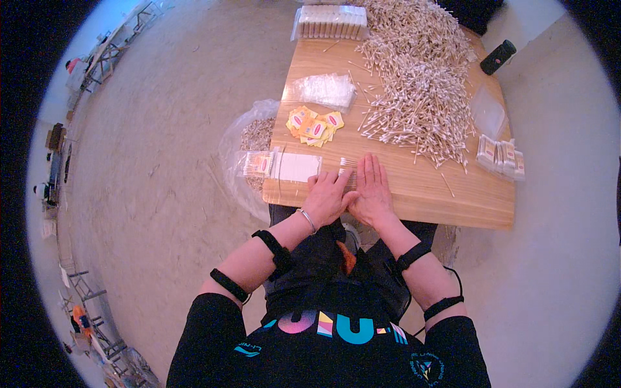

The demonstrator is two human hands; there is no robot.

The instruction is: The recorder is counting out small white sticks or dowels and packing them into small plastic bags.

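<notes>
At near edge of table (pixel 453 205), short row of swabs (pixel 347 163) lay between hands; right hand (pixel 371 194) flat, fingers straight and close together beside row, likely as wall to keep swabs even; left hand (pixel 327 196) spread, fingertips at row's left, any pinch too small to tell; cards (pixel 315 127) and clear bags (pixel 325 90) sat just beyond, probably for easy reach; loose pile (pixel 420 97) heaped farther right, seemingly for working room.

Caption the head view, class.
Bare left hand and right hand at a short row of white-tipped swabs on a brown wooden table.
</notes>
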